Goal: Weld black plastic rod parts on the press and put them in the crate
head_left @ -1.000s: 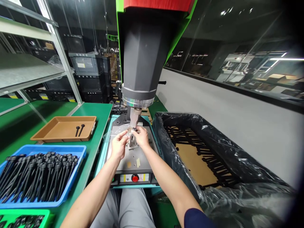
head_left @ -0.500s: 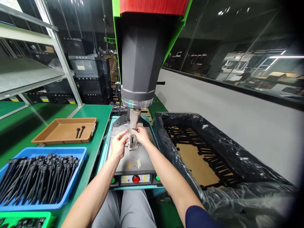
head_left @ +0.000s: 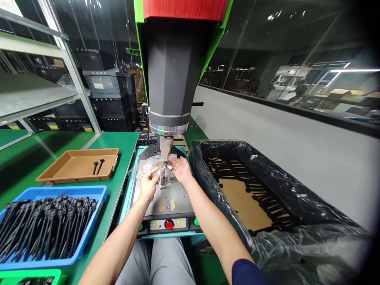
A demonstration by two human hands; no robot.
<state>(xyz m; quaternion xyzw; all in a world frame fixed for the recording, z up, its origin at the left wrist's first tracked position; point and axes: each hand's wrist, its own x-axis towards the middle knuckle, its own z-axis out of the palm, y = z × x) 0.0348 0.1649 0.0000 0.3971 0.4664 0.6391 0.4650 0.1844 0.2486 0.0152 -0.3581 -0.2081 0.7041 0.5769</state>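
Note:
Both my hands work at a small metal fixture [head_left: 164,174] on the grey base plate [head_left: 166,198] of a press machine, right under its horn [head_left: 165,148]. My left hand [head_left: 147,187] is closed in a pinch at the fixture's left side, on a small part I cannot make out. To the fixture's right, my right hand [head_left: 181,169] has its fingers stretched toward the top, touching a small round piece there. A crumpled clear plastic film [head_left: 141,168] lies just left of the fixture.
A blue tray [head_left: 47,225] of several long black pins sits at the left. Behind it a brown tray [head_left: 77,164] holds two black pins. A bin lined with black plastic [head_left: 252,190] stands at the right. The machine's front panel has a red button [head_left: 169,225] between green ones.
My right hand has opened and shifted slightly to the right of the fixture. The left hand has dropped a little lower at its left side. The view has drifted slightly.

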